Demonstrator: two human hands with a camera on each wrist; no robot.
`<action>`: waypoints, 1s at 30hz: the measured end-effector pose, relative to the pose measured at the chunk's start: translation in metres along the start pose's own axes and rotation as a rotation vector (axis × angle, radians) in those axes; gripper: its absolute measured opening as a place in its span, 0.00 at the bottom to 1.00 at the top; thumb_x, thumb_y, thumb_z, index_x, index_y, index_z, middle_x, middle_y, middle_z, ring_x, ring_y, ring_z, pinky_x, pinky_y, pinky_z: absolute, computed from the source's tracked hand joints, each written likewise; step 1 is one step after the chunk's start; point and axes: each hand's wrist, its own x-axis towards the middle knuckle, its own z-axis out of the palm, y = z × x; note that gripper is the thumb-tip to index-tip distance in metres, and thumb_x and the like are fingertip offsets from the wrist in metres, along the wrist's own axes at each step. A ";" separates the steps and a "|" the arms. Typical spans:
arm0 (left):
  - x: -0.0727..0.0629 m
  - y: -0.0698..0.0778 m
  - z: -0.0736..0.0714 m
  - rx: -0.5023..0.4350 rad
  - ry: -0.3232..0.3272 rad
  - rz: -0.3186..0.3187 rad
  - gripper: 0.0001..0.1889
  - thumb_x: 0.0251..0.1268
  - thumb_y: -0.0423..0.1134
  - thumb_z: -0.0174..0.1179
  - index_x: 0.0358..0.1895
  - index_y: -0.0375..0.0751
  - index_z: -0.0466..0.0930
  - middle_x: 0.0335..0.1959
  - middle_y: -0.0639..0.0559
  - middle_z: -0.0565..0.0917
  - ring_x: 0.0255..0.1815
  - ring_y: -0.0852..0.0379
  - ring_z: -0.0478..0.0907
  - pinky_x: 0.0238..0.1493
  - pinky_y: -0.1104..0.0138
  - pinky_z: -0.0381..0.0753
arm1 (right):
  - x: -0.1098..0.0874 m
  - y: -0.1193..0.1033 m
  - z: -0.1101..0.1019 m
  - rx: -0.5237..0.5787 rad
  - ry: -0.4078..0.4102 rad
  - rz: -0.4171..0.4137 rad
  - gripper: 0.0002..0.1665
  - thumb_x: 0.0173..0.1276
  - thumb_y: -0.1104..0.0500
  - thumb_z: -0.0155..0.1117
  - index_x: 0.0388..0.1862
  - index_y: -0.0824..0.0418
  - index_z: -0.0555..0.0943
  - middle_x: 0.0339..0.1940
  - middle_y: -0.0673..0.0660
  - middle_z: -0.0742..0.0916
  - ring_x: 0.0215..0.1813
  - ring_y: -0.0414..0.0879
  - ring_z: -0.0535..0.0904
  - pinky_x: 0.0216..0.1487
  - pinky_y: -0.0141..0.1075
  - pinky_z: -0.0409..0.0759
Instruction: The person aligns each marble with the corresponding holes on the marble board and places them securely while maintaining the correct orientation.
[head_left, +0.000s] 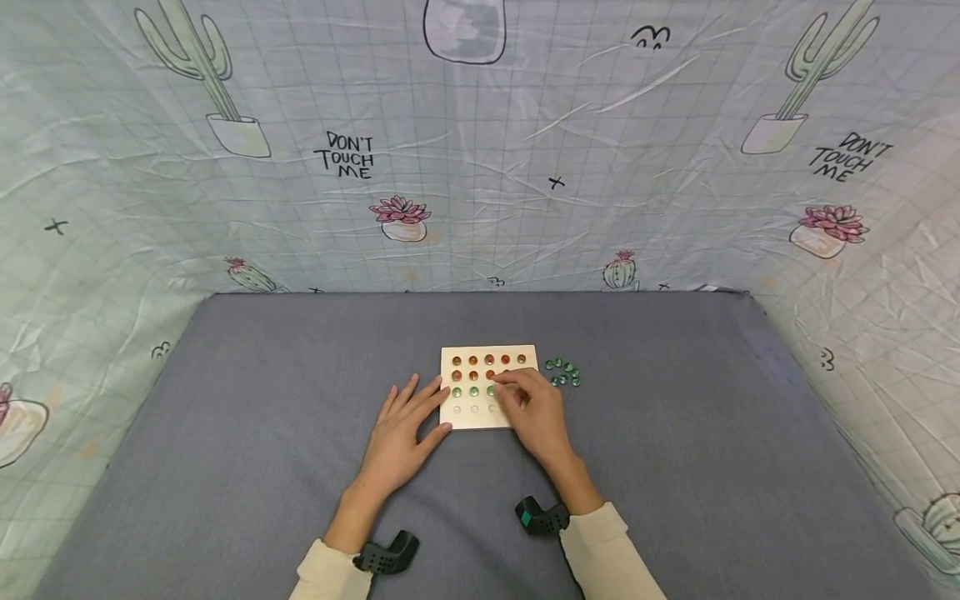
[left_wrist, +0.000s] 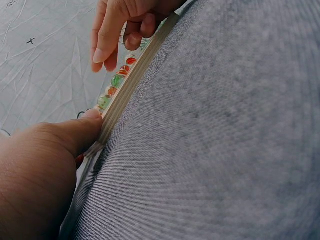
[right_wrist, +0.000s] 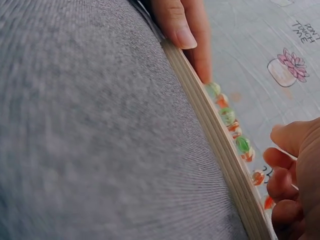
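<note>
A pale wooden board [head_left: 467, 421] lies on the grey cloth with rows of round hollows. Orange-red marbles [head_left: 473, 360] sit in its two far rows. In the third row, green marbles [head_left: 474, 391] show at the left; bare hollows [head_left: 475, 409] show in the near row. My left hand [head_left: 400, 442] rests at the board's left edge, fingers spread, with its thumb by the near corner. My right hand [head_left: 542, 414] hovers over the right part, thumb and index finger apart beside the third green marble. No marble shows between those fingertips. This hand hides the right ends of the lower rows.
Several loose green marbles [head_left: 568, 367] lie on the grey cloth [head_left: 675, 433] just right of the board. A patterned curtain [head_left: 480, 225] stands behind and on both sides of the table. Black cameras are strapped to both wrists.
</note>
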 end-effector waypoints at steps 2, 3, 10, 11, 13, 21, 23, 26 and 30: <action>0.000 0.000 0.000 0.002 -0.002 0.000 0.28 0.62 0.48 0.65 0.65 0.48 0.74 0.68 0.52 0.69 0.73 0.44 0.56 0.73 0.47 0.45 | 0.000 0.000 -0.002 -0.009 0.004 0.003 0.05 0.62 0.61 0.70 0.38 0.58 0.87 0.35 0.50 0.84 0.21 0.36 0.69 0.19 0.30 0.68; 0.000 0.000 0.000 0.002 -0.003 0.000 0.28 0.62 0.48 0.65 0.65 0.48 0.74 0.68 0.52 0.69 0.73 0.44 0.56 0.73 0.48 0.45 | 0.000 0.000 -0.003 -0.011 0.005 0.006 0.06 0.62 0.62 0.70 0.38 0.58 0.87 0.34 0.50 0.84 0.21 0.37 0.69 0.19 0.30 0.67; 0.000 0.000 0.001 -0.011 -0.003 -0.001 0.28 0.62 0.48 0.64 0.66 0.49 0.73 0.69 0.52 0.69 0.73 0.44 0.55 0.73 0.49 0.43 | 0.002 -0.001 -0.011 -0.028 0.025 0.032 0.07 0.61 0.61 0.71 0.39 0.56 0.87 0.31 0.48 0.83 0.19 0.37 0.65 0.17 0.30 0.63; 0.000 0.000 0.001 -0.013 -0.002 0.001 0.28 0.62 0.48 0.64 0.66 0.48 0.73 0.69 0.52 0.69 0.73 0.44 0.55 0.73 0.49 0.43 | 0.003 0.000 -0.012 -0.026 0.029 0.038 0.07 0.61 0.61 0.71 0.39 0.56 0.87 0.30 0.47 0.83 0.18 0.37 0.64 0.17 0.30 0.63; 0.000 -0.001 0.001 -0.016 0.002 0.006 0.28 0.62 0.48 0.64 0.66 0.48 0.73 0.69 0.52 0.69 0.73 0.43 0.55 0.73 0.48 0.44 | 0.003 0.000 -0.015 -0.025 0.038 0.049 0.07 0.61 0.60 0.71 0.39 0.56 0.87 0.28 0.46 0.81 0.18 0.38 0.64 0.16 0.30 0.62; 0.001 -0.002 0.001 -0.024 0.005 0.016 0.28 0.62 0.48 0.64 0.66 0.47 0.73 0.69 0.51 0.69 0.73 0.43 0.55 0.73 0.48 0.44 | 0.005 0.005 -0.027 -0.028 0.077 0.076 0.07 0.62 0.60 0.70 0.39 0.57 0.87 0.18 0.50 0.73 0.17 0.40 0.62 0.17 0.32 0.60; 0.001 -0.002 0.001 -0.023 0.004 0.016 0.28 0.62 0.47 0.65 0.66 0.47 0.73 0.69 0.51 0.69 0.73 0.43 0.55 0.73 0.48 0.44 | 0.004 0.008 -0.030 -0.035 0.077 0.080 0.07 0.62 0.59 0.70 0.40 0.57 0.87 0.19 0.50 0.73 0.17 0.41 0.62 0.17 0.32 0.60; 0.001 -0.003 0.001 -0.018 0.005 0.019 0.28 0.61 0.47 0.65 0.65 0.47 0.74 0.69 0.51 0.69 0.73 0.43 0.55 0.73 0.47 0.45 | 0.004 0.011 -0.035 -0.045 0.079 0.084 0.08 0.63 0.59 0.69 0.41 0.58 0.87 0.21 0.50 0.75 0.17 0.40 0.62 0.17 0.32 0.62; 0.000 -0.003 0.001 -0.018 0.007 0.021 0.28 0.61 0.48 0.65 0.65 0.47 0.74 0.68 0.51 0.69 0.73 0.43 0.55 0.73 0.47 0.45 | 0.004 0.014 -0.040 -0.068 0.091 0.104 0.08 0.64 0.59 0.69 0.41 0.58 0.87 0.27 0.50 0.80 0.17 0.40 0.63 0.17 0.32 0.62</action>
